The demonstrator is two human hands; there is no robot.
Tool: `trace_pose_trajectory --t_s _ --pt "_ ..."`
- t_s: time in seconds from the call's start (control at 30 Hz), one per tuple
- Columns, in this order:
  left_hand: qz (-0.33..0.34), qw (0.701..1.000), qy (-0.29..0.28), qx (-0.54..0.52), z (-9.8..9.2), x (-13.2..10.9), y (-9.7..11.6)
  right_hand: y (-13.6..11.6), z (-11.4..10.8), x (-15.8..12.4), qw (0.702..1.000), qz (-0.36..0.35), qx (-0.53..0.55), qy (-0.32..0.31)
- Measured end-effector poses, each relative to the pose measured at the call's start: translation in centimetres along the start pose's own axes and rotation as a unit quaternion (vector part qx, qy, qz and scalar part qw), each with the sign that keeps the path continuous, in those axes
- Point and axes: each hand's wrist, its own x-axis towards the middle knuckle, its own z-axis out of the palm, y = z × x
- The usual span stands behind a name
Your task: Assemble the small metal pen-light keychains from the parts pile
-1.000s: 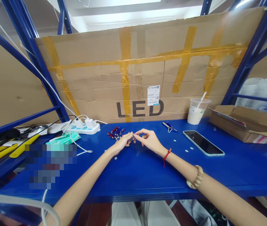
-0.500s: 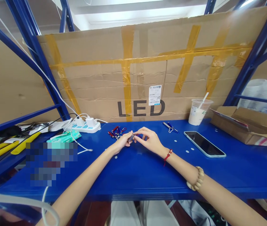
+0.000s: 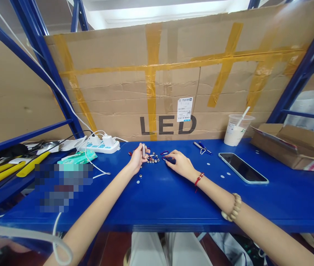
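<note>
My left hand (image 3: 138, 159) is closed around a small silver-grey cylinder (image 3: 143, 150), which stands nearly upright between the fingers. Just right of it, a pile of small shiny metal pieces (image 3: 153, 159) lies on the blue table. My right hand (image 3: 179, 163) rests low over the table on the other side of the pile, its fingers bent around a small dark blue piece (image 3: 170, 159). A red-and-blue clip (image 3: 164, 152) lies just beyond those fingertips. Red parts are partly hidden behind my left hand.
Two pen-like items with clips (image 3: 202, 147) lie farther back. At the right are a phone (image 3: 242, 168), a drink cup (image 3: 237, 130) and an open cardboard box (image 3: 292, 147). A power strip (image 3: 104, 145), cables and a green packet (image 3: 78, 158) are at the left.
My hands have moved apart. The left has shifted left with the grey cylinder turned upright, the right has lowered toward the table. The metal pile between them is now uncovered.
</note>
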Motion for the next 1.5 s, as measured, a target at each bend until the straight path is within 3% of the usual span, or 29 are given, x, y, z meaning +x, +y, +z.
trace_pose_trajectory --t_s 0.27,0.43,0.57,0.7,0.93,1.17,1.3,1.4,1.5 --pt "0.037 0.999 0.021 -0.001 0.1 -0.1 0.1 -0.2 0.1 0.1 0.998 -0.029 -0.014 -0.045" --pt "0.034 0.998 0.048 0.002 -0.1 0.0 0.1 -0.4 0.4 -0.2 0.992 -0.107 -0.023 -0.066" --pt "0.017 0.999 0.005 0.029 0.3 -0.2 -0.2 -0.3 0.6 -0.1 0.989 -0.12 -0.041 -0.081" --pt "0.018 0.998 -0.039 0.044 0.6 -0.5 -0.9 -0.3 0.1 0.2 0.99 -0.123 -0.034 -0.057" --pt "0.01 0.996 -0.067 0.053 0.7 -0.6 -1.4 -0.3 -0.2 0.4 0.99 -0.136 -0.011 -0.04" --pt "-0.017 0.995 -0.084 0.06 0.6 -0.5 -1.4 -0.7 -0.4 0.5 0.993 -0.101 0.012 -0.061" --pt "-0.032 0.988 -0.14 0.059 1.0 -0.5 -1.9 -0.5 -0.6 0.5 0.997 -0.047 0.04 -0.055" --pt "0.0 0.983 -0.165 0.08 1.3 -0.6 -2.6 -0.2 -0.5 0.6 0.997 -0.001 0.078 -0.01" --pt "0.029 0.978 -0.17 0.121 1.4 -0.7 -3.1 -0.1 -0.5 0.9 0.979 0.05 0.178 0.081"
